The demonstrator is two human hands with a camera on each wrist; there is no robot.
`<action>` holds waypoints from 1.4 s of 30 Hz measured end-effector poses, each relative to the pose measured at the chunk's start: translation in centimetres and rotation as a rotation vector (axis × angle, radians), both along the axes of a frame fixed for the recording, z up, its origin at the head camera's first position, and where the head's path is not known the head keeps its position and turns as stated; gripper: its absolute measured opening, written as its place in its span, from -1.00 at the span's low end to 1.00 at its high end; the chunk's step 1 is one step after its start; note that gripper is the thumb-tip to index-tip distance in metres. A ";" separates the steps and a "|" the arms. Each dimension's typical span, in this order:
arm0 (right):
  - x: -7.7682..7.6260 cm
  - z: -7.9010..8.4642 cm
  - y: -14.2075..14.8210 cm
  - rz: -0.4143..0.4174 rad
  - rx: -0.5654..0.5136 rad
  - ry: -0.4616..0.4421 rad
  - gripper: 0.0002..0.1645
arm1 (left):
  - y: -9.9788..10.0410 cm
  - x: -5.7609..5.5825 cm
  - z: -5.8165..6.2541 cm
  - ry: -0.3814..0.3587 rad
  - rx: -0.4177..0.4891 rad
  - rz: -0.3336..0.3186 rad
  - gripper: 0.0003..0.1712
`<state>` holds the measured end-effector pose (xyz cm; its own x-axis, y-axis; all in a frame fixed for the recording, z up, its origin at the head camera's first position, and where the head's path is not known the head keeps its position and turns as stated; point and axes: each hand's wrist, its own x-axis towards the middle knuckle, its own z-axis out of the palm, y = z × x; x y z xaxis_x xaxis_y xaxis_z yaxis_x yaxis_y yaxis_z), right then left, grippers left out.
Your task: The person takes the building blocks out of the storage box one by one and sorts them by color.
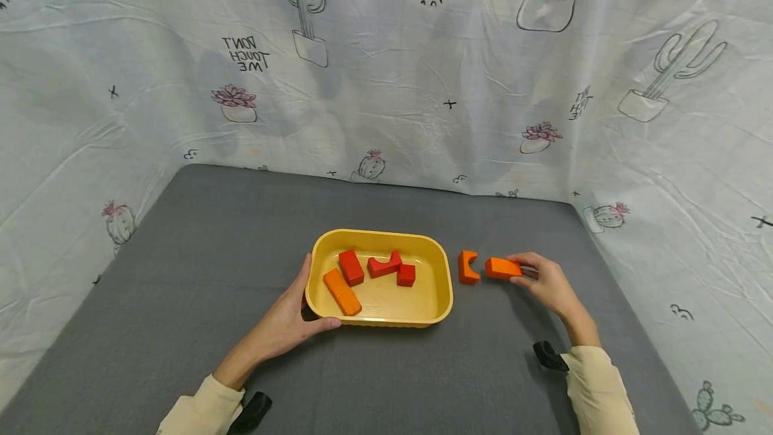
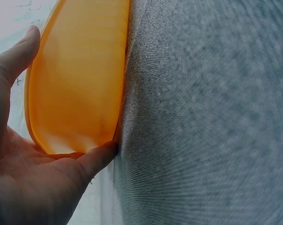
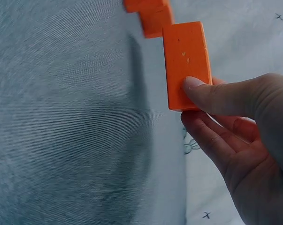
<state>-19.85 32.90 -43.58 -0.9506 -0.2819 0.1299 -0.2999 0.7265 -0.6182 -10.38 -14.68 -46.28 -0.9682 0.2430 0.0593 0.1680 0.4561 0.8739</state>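
A yellow plastic tray (image 1: 386,314) sits on the grey tabletop. My left hand (image 1: 290,317) holds its left end, thumb against the near wall and fingers along the left side; the left wrist view shows the hand (image 2: 42,173) around the tray's end (image 2: 80,84). Inside lie an orange oblong block (image 1: 342,293), a red oblong block (image 1: 351,267), a red block with a curved notch (image 1: 383,266) and a small red block (image 1: 406,275). To the tray's right, my right hand (image 1: 549,284) pinches an orange rectangular block (image 3: 186,65) between thumb and fingers, seemingly above the table.
An orange block with a curved cutout (image 1: 468,267) stands between the tray and the right hand's block. White cloth (image 1: 386,72) printed with cacti surrounds the grey tabletop (image 1: 241,220) at the back and both sides.
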 end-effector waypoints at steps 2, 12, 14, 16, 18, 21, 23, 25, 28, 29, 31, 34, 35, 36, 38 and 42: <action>-0.2 -0.4 0.1 0.002 0.002 -0.007 -0.53 | 0.0 0.0 -0.1 0.004 0.001 -0.003 0.45; -0.4 -0.9 0.4 -0.006 0.042 -0.009 -0.54 | 0.3 -0.2 -0.3 0.011 0.019 -0.012 0.45; -0.5 -1.0 0.5 -0.007 0.046 -0.010 -0.54 | 0.3 -0.2 -0.2 0.010 0.020 -0.012 0.45; -0.5 -1.1 0.6 -0.007 0.050 -0.005 -0.55 | 0.4 -0.3 -0.2 0.007 0.020 -0.012 0.45; -0.5 -1.2 0.7 -0.004 0.054 0.001 -0.55 | 0.4 -0.3 -0.2 0.005 0.018 -0.013 0.45; -0.4 -1.3 0.7 -0.005 0.059 0.003 -0.55 | 0.5 -0.4 -0.2 0.007 0.016 -0.016 0.45; -0.4 -1.2 0.7 -0.007 0.061 0.000 -0.55 | 0.6 -0.4 -0.2 0.009 0.017 -0.019 0.45; -0.4 -1.1 0.7 -0.010 0.062 -0.002 -0.55 | 0.6 -0.5 -0.3 0.011 0.024 -0.022 0.44; -0.4 -1.0 0.6 -0.018 0.064 -0.004 -0.55 | 0.7 -0.6 -0.4 0.013 0.034 -0.023 0.44; -0.4 -0.9 0.6 -0.021 0.066 -0.007 -0.54 | 0.7 -0.6 -0.4 0.014 0.039 -0.024 0.44; -0.3 -0.8 0.6 -0.026 0.070 -0.015 -0.53 | 0.8 -0.7 -0.4 0.014 0.047 -0.025 0.45; -0.1 -0.8 0.6 -0.038 0.071 -0.028 -0.52 | 0.9 -0.7 -0.4 0.013 0.049 -0.027 0.45; 0.0 -0.8 0.5 -0.041 0.071 -0.031 -0.52 | 0.9 -0.7 -0.5 0.012 0.048 -0.029 0.45; 0.0 -0.9 0.5 -0.043 0.070 -0.032 -0.51 | 0.8 -0.7 -0.5 0.011 0.044 -0.030 0.45; 0.0 -1.1 0.3 -0.036 0.060 -0.038 -0.50 | 0.7 -0.5 -0.4 0.008 0.042 -0.029 0.44; -0.1 -1.5 -0.2 -0.001 0.034 -0.048 -0.48 | 0.2 -0.2 -0.4 0.007 0.052 -0.016 0.43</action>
<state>-19.98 32.70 -45.07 -0.9558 -0.2846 0.0741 -0.2697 0.7479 -0.6066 -10.55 -14.45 -46.72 -0.9638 0.2545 0.0792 0.1811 0.4070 0.8953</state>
